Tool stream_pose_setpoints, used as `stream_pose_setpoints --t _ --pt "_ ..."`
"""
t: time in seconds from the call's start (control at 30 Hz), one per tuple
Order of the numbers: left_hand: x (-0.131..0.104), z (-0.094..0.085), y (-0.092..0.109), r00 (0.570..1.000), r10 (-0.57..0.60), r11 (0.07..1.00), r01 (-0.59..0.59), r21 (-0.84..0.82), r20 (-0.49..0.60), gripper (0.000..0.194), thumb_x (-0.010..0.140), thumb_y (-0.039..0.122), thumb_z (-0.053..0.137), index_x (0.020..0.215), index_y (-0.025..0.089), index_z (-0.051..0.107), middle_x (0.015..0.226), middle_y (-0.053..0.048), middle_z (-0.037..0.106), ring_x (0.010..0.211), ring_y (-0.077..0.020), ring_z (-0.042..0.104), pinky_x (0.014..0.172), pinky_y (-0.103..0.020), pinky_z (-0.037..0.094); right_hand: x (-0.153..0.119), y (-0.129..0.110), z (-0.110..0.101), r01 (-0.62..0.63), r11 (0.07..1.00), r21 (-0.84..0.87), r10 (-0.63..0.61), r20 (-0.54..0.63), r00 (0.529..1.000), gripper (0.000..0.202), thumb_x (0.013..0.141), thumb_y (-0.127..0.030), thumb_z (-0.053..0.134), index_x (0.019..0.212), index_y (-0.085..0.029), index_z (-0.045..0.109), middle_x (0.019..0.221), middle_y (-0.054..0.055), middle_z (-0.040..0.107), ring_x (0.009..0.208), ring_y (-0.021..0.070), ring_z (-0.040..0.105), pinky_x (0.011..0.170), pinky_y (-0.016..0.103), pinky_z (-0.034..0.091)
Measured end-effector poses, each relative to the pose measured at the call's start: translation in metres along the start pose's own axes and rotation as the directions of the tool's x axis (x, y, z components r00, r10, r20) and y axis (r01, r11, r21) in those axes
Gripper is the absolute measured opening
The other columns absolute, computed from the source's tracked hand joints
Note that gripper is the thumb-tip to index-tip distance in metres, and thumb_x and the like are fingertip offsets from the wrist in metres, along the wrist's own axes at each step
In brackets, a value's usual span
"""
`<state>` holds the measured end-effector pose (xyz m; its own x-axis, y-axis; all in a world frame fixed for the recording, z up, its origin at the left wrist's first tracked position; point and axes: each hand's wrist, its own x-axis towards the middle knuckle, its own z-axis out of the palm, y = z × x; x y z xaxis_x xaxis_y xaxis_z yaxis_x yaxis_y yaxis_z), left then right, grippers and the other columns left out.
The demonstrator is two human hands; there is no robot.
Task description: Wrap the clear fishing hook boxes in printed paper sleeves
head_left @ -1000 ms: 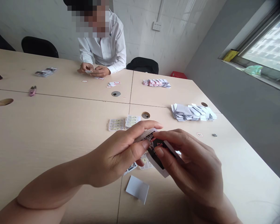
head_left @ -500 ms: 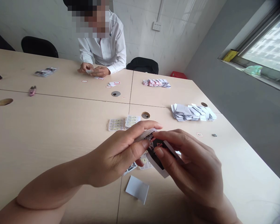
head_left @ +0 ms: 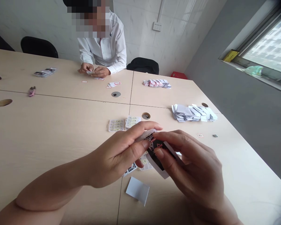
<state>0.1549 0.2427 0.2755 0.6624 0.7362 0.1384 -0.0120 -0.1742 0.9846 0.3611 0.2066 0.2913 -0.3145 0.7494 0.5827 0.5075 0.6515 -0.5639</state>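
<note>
Between my two hands is a printed card, black with red lettering and a white border. My left hand grips its upper left part, thumb on the printed face. A pale edge shows under those fingers, but I cannot tell what it belongs to. On the other side, my right hand pinches the card with thumb and forefinger. Partly hidden below the hands lie a clear plastic box and another black-and-white printed card. A folded white card rests nearer to me.
Two clear boxes of small yellowish items stand beyond my hands. White folded cards and red-edged cards are piled at the right. A co-worker in a white shirt handles cards opposite. Pink-handled cutters lie left.
Almost nothing differs. The printed card and my fingers have shifted very slightly, and both hands keep their grip. The piece in the co-worker's fingers has tilted a little.
</note>
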Motion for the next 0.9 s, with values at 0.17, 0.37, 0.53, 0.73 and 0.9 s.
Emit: stream_pose_setpoints --t 0.17,0.37,0.53,0.73,0.9 --pt "0.0004 0.0009 0.0005 1.000 0.003 1.000 -0.003 0.018 -0.008 0.030 0.109 0.041 0.041 0.137 0.049 0.050 0.118 0.004 0.063 0.086 -0.0099 0.064 0.074 -0.018 0.058 0.0000 0.0004 0.0007 0.003 1.000 -0.002 -0.003 -0.013 1.000 0.019 0.094 -0.011 0.065 0.112 -0.017 0.067 0.091 -0.002 0.070 0.075 0.0049 0.063 0.069 0.013 0.052" --pt "-0.0007 0.0013 -0.0018 0.999 0.040 0.997 -0.038 0.063 -0.026 0.032 0.110 0.041 0.037 0.139 0.048 0.048 0.121 0.002 0.062 0.084 -0.0108 0.066 0.073 -0.023 0.057 -0.0009 0.0007 0.0021 0.005 0.997 0.073 -0.006 0.018 1.000 0.025 0.094 -0.008 0.064 0.117 -0.018 0.068 0.099 -0.001 0.069 0.082 0.0050 0.065 0.075 0.014 0.052" --pt "-0.0011 0.0015 -0.0025 0.998 0.058 0.995 -0.055 0.089 -0.038 0.031 0.110 0.040 0.036 0.138 0.048 0.048 0.117 0.003 0.064 0.080 -0.0103 0.066 0.073 -0.025 0.056 -0.0023 0.0007 0.0043 0.007 0.998 0.056 -0.008 0.015 1.000 0.026 0.095 -0.010 0.065 0.119 -0.020 0.068 0.103 0.000 0.069 0.084 0.0055 0.065 0.075 0.014 0.052" --pt "0.0009 0.0022 0.0003 0.999 0.034 0.998 -0.032 0.053 -0.030 0.029 0.109 0.041 0.040 0.136 0.044 0.051 0.107 0.003 0.065 0.083 -0.0106 0.063 0.073 -0.021 0.055 -0.0030 0.0005 0.0035 -0.017 1.000 0.003 0.017 0.004 1.000 0.022 0.095 -0.012 0.065 0.115 -0.020 0.067 0.101 -0.001 0.070 0.083 0.0063 0.066 0.073 0.016 0.051" --pt "0.0026 0.0025 0.0027 0.998 0.035 0.999 -0.033 0.040 -0.042 0.028 0.109 0.041 0.041 0.133 0.036 0.054 0.111 0.000 0.063 0.081 -0.0108 0.060 0.069 -0.019 0.053 -0.0042 -0.0013 0.0015 -0.035 0.999 -0.029 0.035 -0.009 0.999 0.024 0.095 -0.017 0.066 0.118 -0.023 0.066 0.095 -0.003 0.071 0.077 0.0071 0.066 0.071 0.017 0.052"
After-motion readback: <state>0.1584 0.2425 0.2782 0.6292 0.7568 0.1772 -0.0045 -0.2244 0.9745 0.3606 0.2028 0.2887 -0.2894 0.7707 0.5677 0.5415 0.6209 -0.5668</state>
